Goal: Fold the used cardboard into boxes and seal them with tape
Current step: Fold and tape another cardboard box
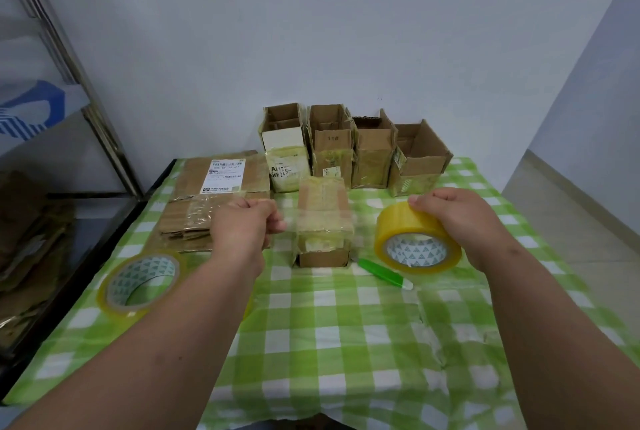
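1. Table point(346, 343): green-white check cloth; plain pale wall behind, metal rack point(69, 58) at 10 o'clock.
2. Right hand point(460, 221) clamps yellow tape roll point(415, 242); left hand point(246, 225) pinches the clear tape strip point(294, 218) pulled across.
3. Small taped box point(323, 221) at centre, behind strip.
4. Four open boxes point(353, 149) at 12 o'clock; flat cardboard point(214, 197) at 10; spare roll point(138, 282) at 8; green cutter point(384, 273) beside the held roll.

A green-and-white checked cloth point(346, 343) covers the worktop. A green pen-like tool point(384, 273) lies on the cloth near its middle. Left of the cloth stands a metal shelf point(86, 110); behind it rises a pale wall point(311, 31).
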{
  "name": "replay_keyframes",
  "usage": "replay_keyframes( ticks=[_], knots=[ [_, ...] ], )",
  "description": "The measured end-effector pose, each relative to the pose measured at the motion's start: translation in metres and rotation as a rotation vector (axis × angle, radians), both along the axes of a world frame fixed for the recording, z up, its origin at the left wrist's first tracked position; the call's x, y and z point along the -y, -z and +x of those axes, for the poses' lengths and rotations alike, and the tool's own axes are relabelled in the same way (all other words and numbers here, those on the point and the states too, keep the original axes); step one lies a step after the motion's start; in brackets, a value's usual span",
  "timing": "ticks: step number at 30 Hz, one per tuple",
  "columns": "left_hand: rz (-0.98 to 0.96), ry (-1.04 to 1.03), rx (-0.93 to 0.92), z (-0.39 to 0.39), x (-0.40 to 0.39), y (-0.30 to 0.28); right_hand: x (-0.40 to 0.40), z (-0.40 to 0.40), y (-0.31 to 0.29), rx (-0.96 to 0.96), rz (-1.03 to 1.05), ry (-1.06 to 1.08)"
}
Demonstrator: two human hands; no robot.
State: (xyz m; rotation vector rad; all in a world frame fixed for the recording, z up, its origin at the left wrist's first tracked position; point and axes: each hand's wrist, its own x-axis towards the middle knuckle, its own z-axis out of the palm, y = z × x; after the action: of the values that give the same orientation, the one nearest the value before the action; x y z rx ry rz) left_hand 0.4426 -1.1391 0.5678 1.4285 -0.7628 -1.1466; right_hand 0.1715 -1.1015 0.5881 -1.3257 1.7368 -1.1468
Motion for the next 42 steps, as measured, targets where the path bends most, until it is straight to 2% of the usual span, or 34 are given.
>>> replay_keyframes(
  ticks=[11, 17, 19, 24, 30, 37, 39, 42],
  knots=[
    [-0.123, -0.098, 0.154, -0.003, 0.004, 0.024, 0.022, 0.009, -0.001, -0.184, 0.074, -0.031],
    [-0.085, -0.071, 0.263, -0.005, 0.006, 0.032, 0.027, 0.019, -0.009, -0.425, 0.124, -0.043],
    [-0.051, -0.018, 0.362, -0.006, 0.008, 0.033, 0.029, 0.023, -0.010, -0.493, 0.157, -0.044],
    [0.041, 0.194, 0.763, -0.006, 0.013, 0.033, 0.031, 0.040, -0.009, -0.625, 0.225, -0.073],
    [0.086, 0.304, 1.007, -0.008, 0.013, 0.022, 0.031, 0.043, -0.009, -0.630, 0.232, -0.080],
    [0.126, 0.405, 1.066, -0.006, 0.011, 0.020, 0.037, 0.051, -0.013, -0.662, 0.280, -0.088],
    [0.052, 0.349, 0.983, -0.005, 0.011, 0.024, 0.038, 0.054, -0.012, -0.659, 0.276, -0.085],
    [-0.201, 0.223, 0.795, -0.010, 0.007, 0.025, 0.036, 0.057, -0.010, -0.662, 0.264, -0.086]
  ],
)
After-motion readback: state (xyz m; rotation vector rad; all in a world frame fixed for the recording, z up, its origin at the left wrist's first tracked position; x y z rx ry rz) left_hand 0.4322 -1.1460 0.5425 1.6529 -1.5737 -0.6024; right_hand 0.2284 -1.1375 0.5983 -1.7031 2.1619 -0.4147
